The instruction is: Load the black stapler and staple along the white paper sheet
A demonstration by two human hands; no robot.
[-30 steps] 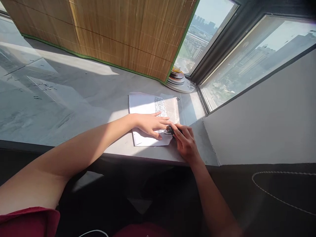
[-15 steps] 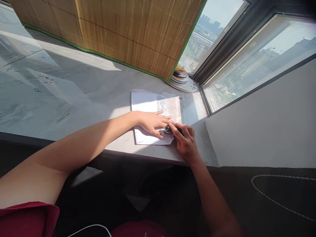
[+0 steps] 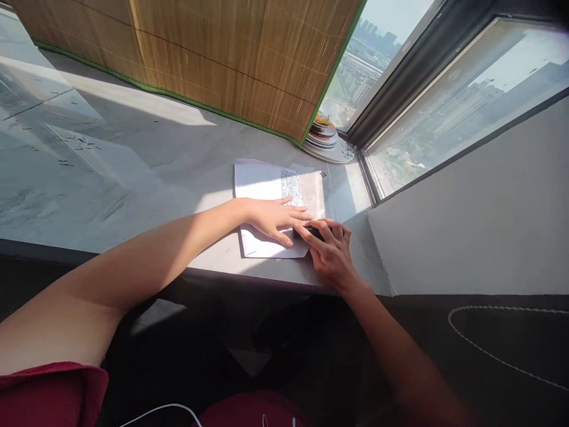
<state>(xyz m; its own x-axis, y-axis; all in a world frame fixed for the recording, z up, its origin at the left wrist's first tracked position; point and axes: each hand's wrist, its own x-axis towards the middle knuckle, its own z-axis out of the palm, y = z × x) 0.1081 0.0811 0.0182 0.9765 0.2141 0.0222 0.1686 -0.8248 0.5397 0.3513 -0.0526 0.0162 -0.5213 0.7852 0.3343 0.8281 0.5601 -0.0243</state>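
A stack of white paper (image 3: 255, 181) lies on the marble-patterned sill, with a band of dense short dark marks down its right part. My left hand (image 3: 269, 218) rests flat on the paper, its fingers spread and nothing in its grasp. Beside its fingertips, my right hand (image 3: 332, 255) is closed around a black stapler (image 3: 315, 232) at the paper's right edge. Fingers cover much of the stapler. Its front end points left, toward my left hand, over the sheet.
Stacked plates (image 3: 322, 142) stand in the window corner. A bamboo blind (image 3: 213, 53) hangs along the back. Small dark slivers (image 3: 82, 141) are scattered on the sill (image 3: 178, 160) at left. A white wall (image 3: 466, 207) rises at right, and a cord (image 3: 489, 356) hangs below.
My right hand has pushed the stapler slightly left, and its index finger now reaches farther along the top. My left hand stays flat in place. The view has shifted a little.
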